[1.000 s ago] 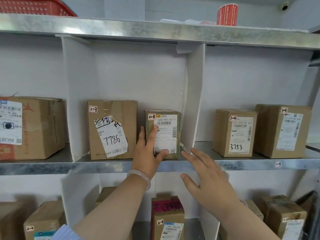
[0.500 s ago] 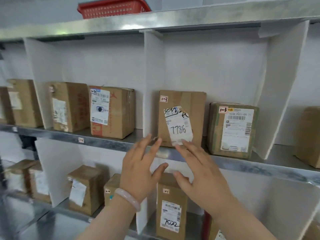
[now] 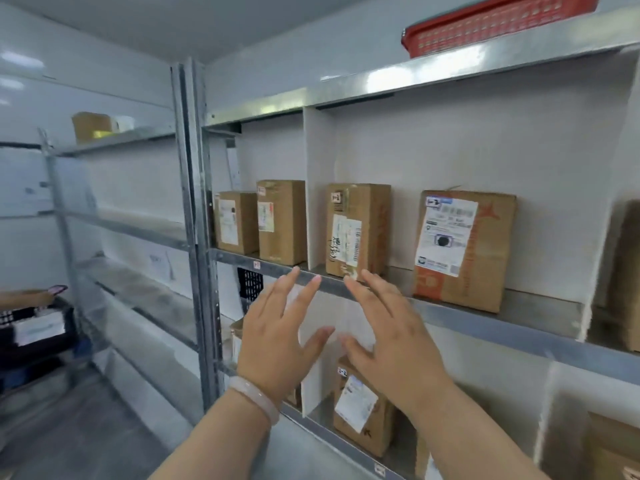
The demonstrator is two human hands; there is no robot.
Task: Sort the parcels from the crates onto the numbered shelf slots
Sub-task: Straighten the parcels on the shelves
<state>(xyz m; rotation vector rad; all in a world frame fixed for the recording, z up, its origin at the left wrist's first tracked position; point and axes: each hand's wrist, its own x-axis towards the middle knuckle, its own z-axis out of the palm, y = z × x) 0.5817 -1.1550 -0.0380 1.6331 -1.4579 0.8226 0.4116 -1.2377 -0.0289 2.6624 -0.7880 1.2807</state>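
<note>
Four boxes stand on the shelf: small box and tall box at 9 o'clock, thin box and big box at 3 o'clock. One red basket sits at 1 o'clock. At 6 o'clock, left hand and right hand hold nothing, fingers apart.

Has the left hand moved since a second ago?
Yes. The left hand came off the small parcel and went leftward along the shelf, past the big red-printed box; it holds nothing.

Bright, even indoor light, white glare patches along the upper shelf edge and on the glossy left wall, faint shadows beside the parcels, motion blur over left hand, right hand and labels, steel upright leaning with wide-angle distortion.
</note>
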